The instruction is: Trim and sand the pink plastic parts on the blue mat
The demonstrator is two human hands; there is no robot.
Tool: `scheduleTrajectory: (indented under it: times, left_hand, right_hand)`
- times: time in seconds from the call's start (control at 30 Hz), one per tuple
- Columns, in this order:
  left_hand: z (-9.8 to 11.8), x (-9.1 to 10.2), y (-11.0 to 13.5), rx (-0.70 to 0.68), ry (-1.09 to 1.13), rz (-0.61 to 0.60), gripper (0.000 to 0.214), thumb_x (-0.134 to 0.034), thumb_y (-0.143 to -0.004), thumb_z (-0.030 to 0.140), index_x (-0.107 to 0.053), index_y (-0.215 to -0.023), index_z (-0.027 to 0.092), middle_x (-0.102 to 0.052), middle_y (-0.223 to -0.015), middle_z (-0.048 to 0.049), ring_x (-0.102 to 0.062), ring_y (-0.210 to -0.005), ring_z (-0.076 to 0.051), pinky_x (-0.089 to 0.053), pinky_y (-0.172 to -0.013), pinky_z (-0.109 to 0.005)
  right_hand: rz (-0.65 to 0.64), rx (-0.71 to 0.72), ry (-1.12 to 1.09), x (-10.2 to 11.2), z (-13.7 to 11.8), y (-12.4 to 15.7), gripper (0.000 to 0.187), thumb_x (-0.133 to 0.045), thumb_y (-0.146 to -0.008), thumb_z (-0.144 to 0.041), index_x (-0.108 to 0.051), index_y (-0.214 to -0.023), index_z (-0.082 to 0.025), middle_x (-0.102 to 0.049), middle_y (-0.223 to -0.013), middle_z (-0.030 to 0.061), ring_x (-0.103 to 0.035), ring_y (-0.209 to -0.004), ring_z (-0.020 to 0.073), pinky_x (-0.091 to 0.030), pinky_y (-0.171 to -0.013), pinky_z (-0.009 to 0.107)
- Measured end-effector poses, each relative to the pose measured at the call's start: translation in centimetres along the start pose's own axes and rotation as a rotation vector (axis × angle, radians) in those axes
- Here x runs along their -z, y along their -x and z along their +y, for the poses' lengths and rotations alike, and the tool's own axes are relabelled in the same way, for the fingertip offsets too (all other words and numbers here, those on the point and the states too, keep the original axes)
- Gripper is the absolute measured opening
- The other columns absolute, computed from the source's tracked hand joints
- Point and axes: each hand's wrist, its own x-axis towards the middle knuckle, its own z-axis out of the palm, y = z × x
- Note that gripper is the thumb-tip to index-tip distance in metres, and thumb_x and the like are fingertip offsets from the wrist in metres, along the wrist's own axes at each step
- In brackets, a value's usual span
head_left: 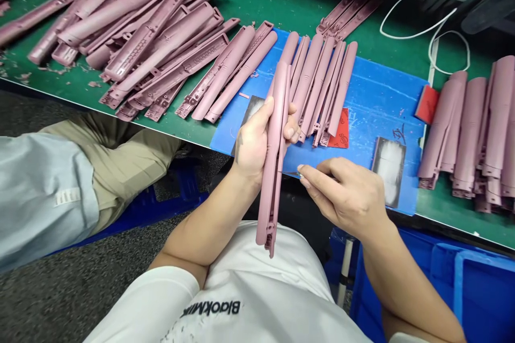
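Pink plastic strip (274,155) sits clamped in the left hand (254,144) over the blue mat (382,102); the right hand (346,198) pinches something too thin to tell. Big heap (153,48) waits at left, smaller stack (470,134) at right, so much looks unfinished.

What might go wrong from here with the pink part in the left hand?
The small thin tool pinched in the right hand sits close to the left hand, so a slip might nick fingers or scratch the pink plastic part. That part reaches past the bench edge, held by one hand, so it could drop. The pink parts on the blue mat might get knocked.
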Motion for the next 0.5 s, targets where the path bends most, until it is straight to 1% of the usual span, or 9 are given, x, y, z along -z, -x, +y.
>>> scheduleTrajectory:
  times: [0.1, 0.23, 0.37, 0.5]
  left_hand:
    - [0.2, -0.2, 0.0, 0.022, 0.003, 0.028, 0.057, -0.036, -0.12, 0.044, -0.072, -0.086, 0.014, -0.052, -0.059, 0.0006, -0.058, -0.055, -0.01, -0.054, -0.064, -0.022]
    - [0.4, -0.4, -0.1, 0.038, -0.02, 0.074, 0.059, -0.036, -0.119, 0.048, -0.071, -0.085, 0.015, -0.052, -0.059, 0.0014, -0.057, -0.053, -0.009, -0.054, -0.063, -0.02]
    - [0.4, -0.5, -0.3, 0.047, -0.025, 0.081, 0.06, -0.038, -0.118, 0.052, -0.071, -0.084, 0.015, -0.051, -0.059, 0.0015, -0.056, -0.052, -0.009, -0.053, -0.061, -0.02]
    - [0.2, -0.7, -0.3, 0.043, -0.019, 0.066, 0.062, -0.035, -0.119, 0.05, -0.07, -0.083, 0.015, -0.049, -0.057, 0.0018, -0.055, -0.052, -0.009, -0.053, -0.06, -0.021]
  right_hand:
    - [-0.018, 0.031, -0.007, 0.4, -0.6, 0.4, 0.015, -0.064, -0.111, -0.026, -0.079, -0.111, -0.023, -0.07, -0.08, 0.0013, -0.051, -0.067, 0.0139, -0.035, -0.063, 0.029]
    - [-0.036, 0.054, -0.046, 0.7, -1.3, 1.3, 0.011, -0.067, -0.109, -0.024, -0.078, -0.111, -0.024, -0.07, -0.08, 0.0002, -0.051, -0.067, 0.0138, -0.034, -0.062, 0.029]
    - [-0.054, 0.061, -0.104, 0.7, -1.8, 2.4, 0.01, -0.069, -0.107, -0.021, -0.076, -0.113, -0.023, -0.07, -0.081, 0.0001, -0.051, -0.068, 0.0147, -0.035, -0.063, 0.03]
    - [-0.073, 0.077, -0.149, 0.9, -2.3, 3.4, 0.012, -0.069, -0.106, -0.02, -0.074, -0.117, -0.022, -0.071, -0.083, 0.0017, -0.052, -0.069, 0.0162, -0.035, -0.064, 0.032]
